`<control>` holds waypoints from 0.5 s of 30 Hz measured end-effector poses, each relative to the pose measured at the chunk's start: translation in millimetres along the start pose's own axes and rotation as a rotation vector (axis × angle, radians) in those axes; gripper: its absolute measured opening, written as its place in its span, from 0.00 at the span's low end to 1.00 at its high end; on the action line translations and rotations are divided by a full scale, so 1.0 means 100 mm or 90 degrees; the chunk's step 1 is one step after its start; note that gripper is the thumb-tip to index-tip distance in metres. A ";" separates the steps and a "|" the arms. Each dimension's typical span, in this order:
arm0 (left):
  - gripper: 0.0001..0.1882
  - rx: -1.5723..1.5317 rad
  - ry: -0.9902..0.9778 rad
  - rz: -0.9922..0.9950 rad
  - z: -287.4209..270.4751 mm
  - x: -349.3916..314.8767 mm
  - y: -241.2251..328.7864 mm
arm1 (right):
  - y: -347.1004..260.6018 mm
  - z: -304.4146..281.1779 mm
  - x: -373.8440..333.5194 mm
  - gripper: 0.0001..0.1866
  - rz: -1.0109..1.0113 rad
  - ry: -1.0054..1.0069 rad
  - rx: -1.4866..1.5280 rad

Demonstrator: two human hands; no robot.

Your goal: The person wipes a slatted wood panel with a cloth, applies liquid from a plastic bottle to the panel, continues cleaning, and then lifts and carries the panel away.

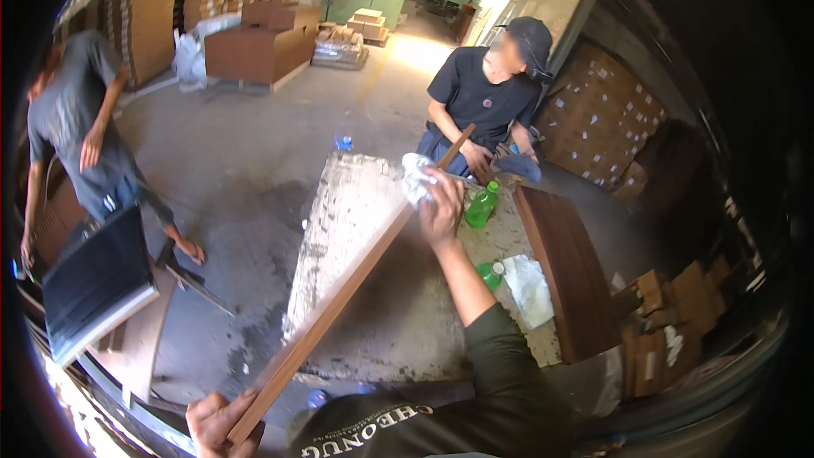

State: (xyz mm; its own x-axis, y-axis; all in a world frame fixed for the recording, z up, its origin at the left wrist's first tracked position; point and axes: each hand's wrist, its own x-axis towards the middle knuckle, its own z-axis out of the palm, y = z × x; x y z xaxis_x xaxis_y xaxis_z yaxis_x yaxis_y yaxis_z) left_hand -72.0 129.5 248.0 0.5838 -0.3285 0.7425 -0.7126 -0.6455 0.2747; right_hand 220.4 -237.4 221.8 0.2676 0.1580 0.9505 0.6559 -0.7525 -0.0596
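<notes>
A long, narrow brown wooden strip (339, 301) slants from the lower left toward the middle of the view. My left hand (214, 426) is closed around its near end. Farther up, my right hand (443, 214) grips a crumpled white cloth (415, 176) pressed against the strip. The strip crosses over a worn, stained pale worktable (335, 203). To the right of my right hand stands a green bottle (481, 207). A second green bottle (490, 276) is partly hidden by my arm, beside a folded white cloth (528, 291).
A wide dark brown board (566, 276) lies along the table's right side. Across the table a person in a black cap (485, 102) has hands near the strip's far end. Another person (80, 119) bends over a dark panel (100, 284) at left. Cardboard pieces (670, 322) lie at right.
</notes>
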 end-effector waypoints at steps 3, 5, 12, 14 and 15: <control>0.19 0.065 0.005 0.023 0.00 0.08 0.07 | 1.07 0.17 0.03 0.15 0.155 0.022 -0.105; 0.18 0.037 0.029 -0.168 0.04 0.16 0.27 | 1.82 0.26 0.08 0.16 0.257 0.060 -0.118; 0.19 0.064 0.177 -0.463 0.45 0.27 0.43 | 3.23 1.15 -0.26 0.45 0.837 0.013 0.221; 0.19 0.089 0.265 -0.538 0.51 0.21 0.54 | 2.71 1.38 -0.09 0.45 0.809 -0.035 0.407; 0.19 0.084 0.306 -0.564 0.52 0.15 0.58 | 2.58 1.43 -0.09 0.45 0.834 -0.047 0.459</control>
State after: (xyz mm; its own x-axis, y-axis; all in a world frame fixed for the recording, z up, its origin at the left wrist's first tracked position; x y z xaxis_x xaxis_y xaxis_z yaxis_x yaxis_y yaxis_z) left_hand -83.9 51.4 242.9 0.6414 0.5985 0.4800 -0.0341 -0.6029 0.7971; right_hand 488.1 -341.8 154.0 0.9453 -0.3138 0.0889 0.1209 0.0840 -0.9891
